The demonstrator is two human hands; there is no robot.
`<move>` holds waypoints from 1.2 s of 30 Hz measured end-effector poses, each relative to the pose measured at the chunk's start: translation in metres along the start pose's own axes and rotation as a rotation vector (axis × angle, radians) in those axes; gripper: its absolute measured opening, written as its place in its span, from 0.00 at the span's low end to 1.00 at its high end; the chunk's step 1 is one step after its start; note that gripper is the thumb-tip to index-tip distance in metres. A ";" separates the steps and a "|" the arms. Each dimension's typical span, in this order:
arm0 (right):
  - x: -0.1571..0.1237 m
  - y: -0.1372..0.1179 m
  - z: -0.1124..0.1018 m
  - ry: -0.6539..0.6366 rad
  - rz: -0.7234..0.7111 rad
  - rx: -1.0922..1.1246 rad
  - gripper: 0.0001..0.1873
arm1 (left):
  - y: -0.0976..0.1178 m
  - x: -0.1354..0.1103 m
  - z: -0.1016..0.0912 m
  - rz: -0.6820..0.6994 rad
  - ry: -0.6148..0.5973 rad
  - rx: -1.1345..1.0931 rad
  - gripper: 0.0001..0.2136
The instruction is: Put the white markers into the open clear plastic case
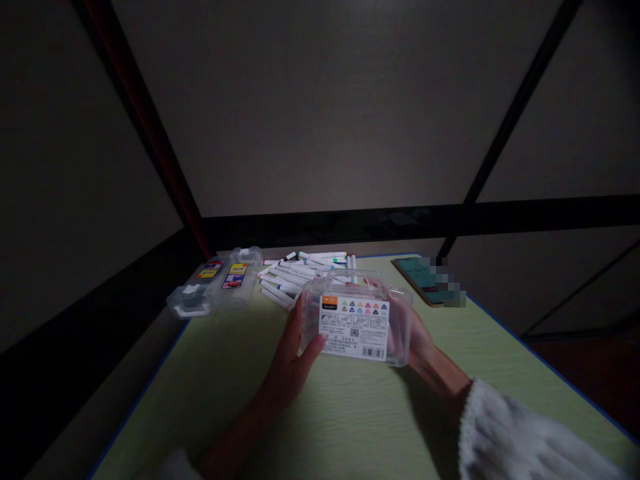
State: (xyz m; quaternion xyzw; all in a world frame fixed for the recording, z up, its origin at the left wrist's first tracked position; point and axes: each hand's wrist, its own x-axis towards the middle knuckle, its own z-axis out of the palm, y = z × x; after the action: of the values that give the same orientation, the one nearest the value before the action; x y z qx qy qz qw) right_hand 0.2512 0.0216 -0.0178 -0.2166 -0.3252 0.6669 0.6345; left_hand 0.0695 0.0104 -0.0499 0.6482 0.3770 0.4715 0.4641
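Between my two hands is a clear plastic marker case point(353, 327), held up over the table with its white printed label facing me. My left hand point(293, 353) grips the case's left side, thumb on the front near the label's lower corner. Around the right side wraps my right hand point(413, 330); its fingers show blurred through the clear plastic behind the case. Just beyond the case lies a loose pile of white markers point(295, 273) with coloured ends. Part of that pile is hidden by the case and my left hand.
Another clear plastic case point(215, 287), with coloured labels, lies open at the table's far left. A phone-like device point(425, 280), partly pixelated, rests at the far right. The pale green table point(350, 427) has blue edges and meets a wall point(325, 120) at the back.
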 end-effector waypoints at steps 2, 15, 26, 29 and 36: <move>0.000 -0.003 0.004 -0.014 0.092 0.014 0.13 | 0.000 0.000 0.000 0.000 0.011 0.006 0.31; 0.005 0.000 -0.004 -0.011 0.101 0.039 0.10 | 0.000 0.001 0.000 0.030 0.040 -0.040 0.30; 0.006 -0.003 -0.013 0.096 0.045 0.072 0.05 | -0.002 0.000 0.001 0.060 0.074 -0.031 0.25; 0.006 -0.001 -0.019 0.081 0.089 0.038 0.07 | -0.003 0.001 0.001 0.055 0.078 -0.038 0.24; 0.001 -0.004 -0.024 0.120 -0.027 -0.054 0.10 | 0.003 0.003 0.000 0.080 0.048 -0.020 0.21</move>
State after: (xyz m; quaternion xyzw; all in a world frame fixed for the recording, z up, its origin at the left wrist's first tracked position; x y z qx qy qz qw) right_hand 0.2703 0.0262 -0.0318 -0.2689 -0.3072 0.6350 0.6558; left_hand 0.0704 0.0121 -0.0466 0.6464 0.3572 0.5090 0.4422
